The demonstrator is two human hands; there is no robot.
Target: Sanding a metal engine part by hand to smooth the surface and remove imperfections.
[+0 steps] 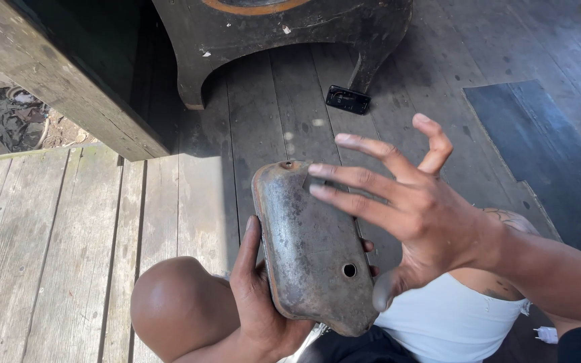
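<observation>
While the left hand point(258, 296) alone grips a rusty metal cover point(311, 249) at lower centre, the right hand point(398, 202) hovers open, empty; the cover could slip onto the plank floor point(68, 255).
</observation>
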